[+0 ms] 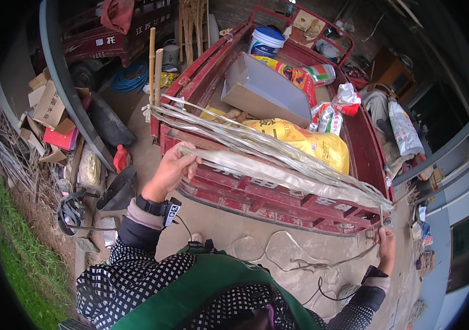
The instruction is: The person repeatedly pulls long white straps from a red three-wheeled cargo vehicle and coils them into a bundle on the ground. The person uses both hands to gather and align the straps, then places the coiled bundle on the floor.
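Observation:
My left hand (175, 167) pinches one end of a pale plastic film strip (259, 165), which runs taut to the right across the tailgate of a red cargo tricycle bed (226, 181). At the bed's right rear corner, my right hand (386, 247) grips the strip's narrow twisted part, and a loose tail (321, 266) hangs from it over the ground. Behind the strip, a bundle of similar strips (234, 134) stretches between that corner and two bamboo poles (155, 70) at the left corner, where it is knotted.
Inside the bed are an open cardboard box (265, 90), a yellow sack (304, 142), other printed bags and a white-and-blue bucket (266, 41). Left of me stand a metal post (67, 82), cartons (49, 105), a red bottle (121, 158) and a black scoop (118, 192). A black cable (327, 291) hangs near my right arm.

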Motion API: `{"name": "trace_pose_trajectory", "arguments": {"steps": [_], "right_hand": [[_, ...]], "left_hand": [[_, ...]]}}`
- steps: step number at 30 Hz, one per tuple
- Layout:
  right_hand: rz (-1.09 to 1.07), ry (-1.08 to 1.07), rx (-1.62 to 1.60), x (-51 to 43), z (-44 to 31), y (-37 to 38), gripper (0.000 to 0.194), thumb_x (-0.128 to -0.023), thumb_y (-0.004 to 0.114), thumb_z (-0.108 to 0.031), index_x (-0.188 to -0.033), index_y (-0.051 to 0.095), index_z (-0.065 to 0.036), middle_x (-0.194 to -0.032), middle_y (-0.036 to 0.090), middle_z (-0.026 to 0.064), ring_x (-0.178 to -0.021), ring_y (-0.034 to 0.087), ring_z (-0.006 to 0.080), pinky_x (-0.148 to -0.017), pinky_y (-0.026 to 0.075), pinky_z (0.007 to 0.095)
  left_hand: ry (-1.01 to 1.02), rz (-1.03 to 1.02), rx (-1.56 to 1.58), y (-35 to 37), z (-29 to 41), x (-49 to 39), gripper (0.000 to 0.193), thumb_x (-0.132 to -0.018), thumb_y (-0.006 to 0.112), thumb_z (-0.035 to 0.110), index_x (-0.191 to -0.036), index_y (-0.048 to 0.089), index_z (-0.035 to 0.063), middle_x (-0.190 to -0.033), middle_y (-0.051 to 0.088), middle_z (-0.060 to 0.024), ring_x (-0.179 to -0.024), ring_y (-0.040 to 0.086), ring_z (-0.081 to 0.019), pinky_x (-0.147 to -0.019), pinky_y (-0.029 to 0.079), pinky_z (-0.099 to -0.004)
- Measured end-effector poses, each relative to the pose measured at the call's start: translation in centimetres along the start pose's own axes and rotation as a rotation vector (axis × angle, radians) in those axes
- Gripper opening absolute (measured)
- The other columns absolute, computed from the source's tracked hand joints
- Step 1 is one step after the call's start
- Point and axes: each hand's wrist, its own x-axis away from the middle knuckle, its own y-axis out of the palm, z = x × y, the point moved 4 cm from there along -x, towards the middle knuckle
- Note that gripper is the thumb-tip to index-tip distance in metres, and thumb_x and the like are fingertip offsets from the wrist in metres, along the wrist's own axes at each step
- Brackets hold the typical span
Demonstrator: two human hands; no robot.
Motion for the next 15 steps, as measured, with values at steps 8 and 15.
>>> {"name": "trace_pose_trajectory", "arguments": {"steps": [8,15], "right_hand": [[-0.095,-0.534,-0.054,-12.5,-25.7,21.5,0.035,-0.099,0.040,-0.028,-0.075,0.051,-0.006,-0.053,0.039,-0.0052,-0.046,0.034,0.0021,-0.043,0.024,0.0193],[-0.263,-0.740,-0.205,-17.8,-40.4,39.5,0.038,-0.099,0.040,-0.030,-0.073,0.050,-0.004,-0.053,0.041,-0.0026,-0.046,0.037,0.0041,-0.044,0.028,0.0205]], "left_hand": [[0.260,0.162,-0.110,-4.2,3.7,-2.6,0.034,-0.100,0.034,0.028,-0.088,0.052,0.0010,-0.078,0.061,-0.0144,-0.040,0.042,-0.0097,-0.037,0.036,-0.0188],[0.297,0.286,-0.041,-7.7,4.1,-4.3,0.051,-0.100,0.030,0.038,-0.083,0.054,-0.0034,-0.071,0.061,-0.0143,-0.041,0.049,-0.0121,-0.035,0.037,-0.0216]]}}
